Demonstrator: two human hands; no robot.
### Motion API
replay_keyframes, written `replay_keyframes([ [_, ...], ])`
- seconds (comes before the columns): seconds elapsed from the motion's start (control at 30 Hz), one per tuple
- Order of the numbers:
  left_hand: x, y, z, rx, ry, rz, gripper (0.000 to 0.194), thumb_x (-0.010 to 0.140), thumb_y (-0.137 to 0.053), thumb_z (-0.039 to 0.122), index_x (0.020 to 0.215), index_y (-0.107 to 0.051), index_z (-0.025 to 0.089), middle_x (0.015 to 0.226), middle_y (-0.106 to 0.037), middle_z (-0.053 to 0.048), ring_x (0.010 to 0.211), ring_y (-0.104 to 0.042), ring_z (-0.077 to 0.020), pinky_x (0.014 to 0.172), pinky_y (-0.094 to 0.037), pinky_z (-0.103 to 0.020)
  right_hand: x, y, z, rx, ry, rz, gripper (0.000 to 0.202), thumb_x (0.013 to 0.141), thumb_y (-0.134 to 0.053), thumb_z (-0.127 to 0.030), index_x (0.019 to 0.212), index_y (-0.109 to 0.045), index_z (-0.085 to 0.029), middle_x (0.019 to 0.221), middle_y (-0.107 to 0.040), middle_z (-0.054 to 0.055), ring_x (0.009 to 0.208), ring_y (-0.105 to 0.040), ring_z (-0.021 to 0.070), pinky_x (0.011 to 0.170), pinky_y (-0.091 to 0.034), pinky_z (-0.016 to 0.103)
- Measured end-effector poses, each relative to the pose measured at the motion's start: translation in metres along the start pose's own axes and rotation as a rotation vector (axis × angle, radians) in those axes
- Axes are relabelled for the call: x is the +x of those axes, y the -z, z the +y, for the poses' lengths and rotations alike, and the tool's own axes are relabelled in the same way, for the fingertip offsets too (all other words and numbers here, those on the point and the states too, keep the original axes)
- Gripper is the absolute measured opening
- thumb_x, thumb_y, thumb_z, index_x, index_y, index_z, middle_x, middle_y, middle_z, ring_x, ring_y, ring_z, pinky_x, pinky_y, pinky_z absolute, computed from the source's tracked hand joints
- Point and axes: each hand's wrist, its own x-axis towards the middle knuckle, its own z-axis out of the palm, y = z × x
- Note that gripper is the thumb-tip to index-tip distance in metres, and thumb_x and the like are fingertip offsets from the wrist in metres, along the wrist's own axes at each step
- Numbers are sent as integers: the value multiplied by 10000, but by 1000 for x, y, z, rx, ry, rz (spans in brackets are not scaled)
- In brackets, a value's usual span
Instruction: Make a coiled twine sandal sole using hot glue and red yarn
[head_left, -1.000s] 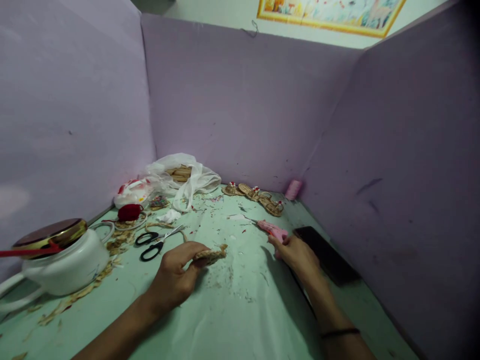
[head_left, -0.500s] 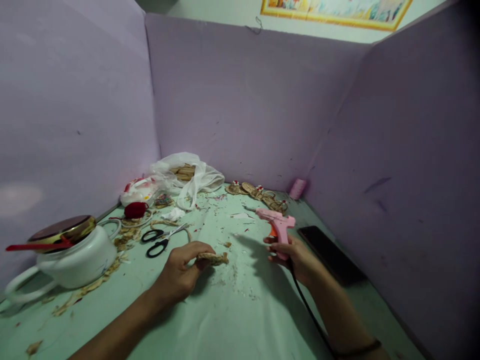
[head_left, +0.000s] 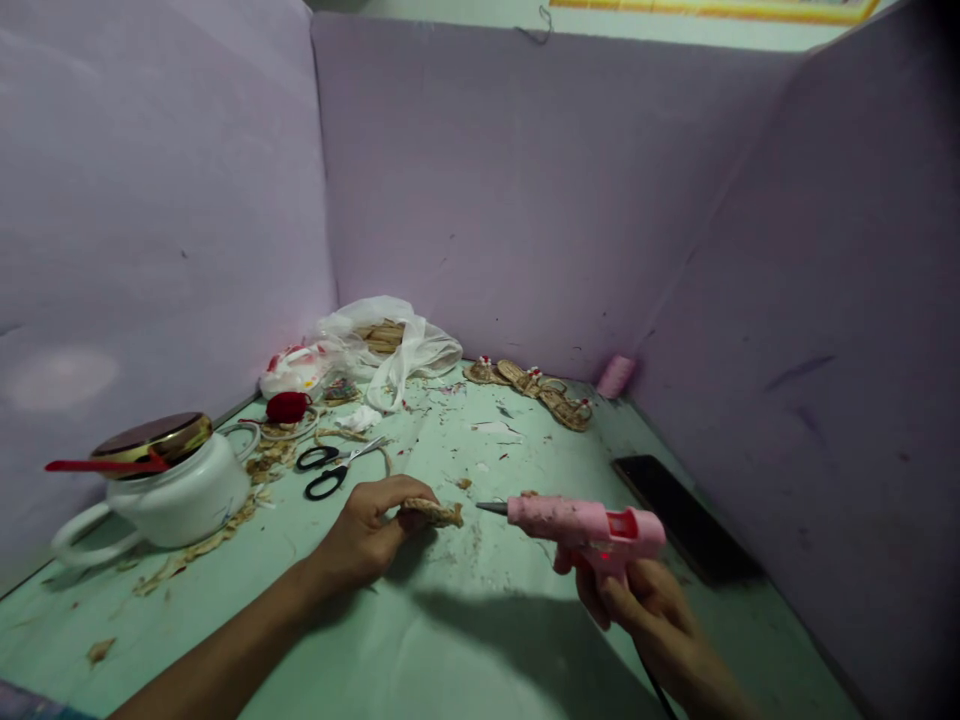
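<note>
My left hand (head_left: 379, 530) pinches a small braided straw piece (head_left: 435, 513) between thumb and fingers, low over the table. Its frayed end points right. A pink hot glue gun (head_left: 570, 525) is gripped by its handle in my right hand (head_left: 637, 605). The metal nozzle points left, a short gap from the straw piece's end, and a small red light glows on the gun's body. A dark cord hangs below the handle. Black-handled scissors (head_left: 335, 472) lie with blades apart beyond my left hand.
At left stands a white pot (head_left: 180, 500) with a gold-rimmed lid and red stick. Behind are a red yarn ball (head_left: 288, 407) and a white plastic bag (head_left: 420, 355). Small woven sandals (head_left: 536, 385) and a pink spool (head_left: 616, 376) lie at back. A black phone (head_left: 686, 515) is right.
My right hand has brought the glue gun nearer to me and raised it, turning its nozzle toward the straw piece. My left hand keeps its pinch. The view has shifted slightly.
</note>
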Motion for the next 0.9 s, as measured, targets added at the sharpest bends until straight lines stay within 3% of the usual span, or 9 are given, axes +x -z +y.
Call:
replay_keyframes([
  [0.23, -2, 0, -2, 29, -43, -38, 194, 814, -456, 181, 849, -642, 142, 811, -671, -84, 751, -601, -167, 709, -470, -324, -4, -10, -4, -43, 10, 69, 316, 748, -576, -518, 794, -669, -219, 612, -473, 12, 550, -381, 148, 492, -329, 267],
  [0.53, -1, -1, 1, 40, -24, -44, 204, 760, -458, 117, 840, -643, 155, 800, -658, -69, 748, -583, -164, 706, -458, -318, -3, 2, 10, -160, 3, -16, 273, 773, -559, -476, 833, -670, -234, 623, -509, 22, 566, -461, 166, 497, -396, 270],
  [0.73, -1, -1, 1, 50, -46, -39, 204, 789, -440, 165, 833, -638, 146, 782, -657, -71, 732, -585, -166, 694, -457, -319, -6, -6, 9, -148, -12, 100, 274, 756, -573, -484, 803, -672, -233, 700, -579, 52, 645, -520, 204, 560, -436, 301],
  [0.9, -1, -2, 0, 30, -56, -38, 256, 715, -419, 90, 820, -642, 158, 777, -655, -55, 717, -590, -156, 668, -455, -291, -9, -10, 5, -137, -15, 133, 245, 752, -580, -473, 806, -665, -250, 742, -578, 47, 699, -530, 218, 628, -450, 316],
])
